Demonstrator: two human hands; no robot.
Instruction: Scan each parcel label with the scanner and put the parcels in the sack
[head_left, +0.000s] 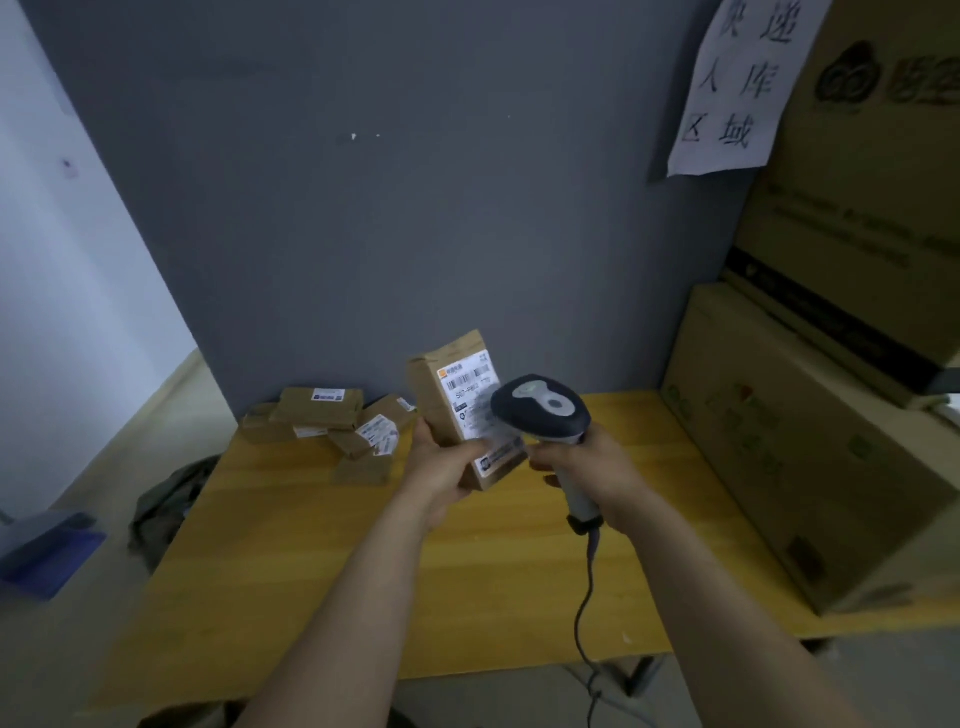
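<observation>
My left hand (447, 465) grips the lower end of a brown cardboard parcel (441, 395), held upright above the table with its white label facing me. My right hand (587, 460) grips the handle of a grey and dark blue barcode scanner (540, 408). The scanner's head sits right in front of the label's lower right part. Its cable (584, 618) hangs down over the table's front edge. Several more brown parcels (332, 421) with white labels lie in a pile at the table's back left. A dark green sack (166, 504) lies on the floor left of the table.
The yellow wooden table (363, 561) stands against a grey wall. Large cardboard boxes (810, 441) are stacked on its right side. A paper sign (737, 83) hangs on the wall at the upper right. A blue object (47, 551) sits on the floor at far left.
</observation>
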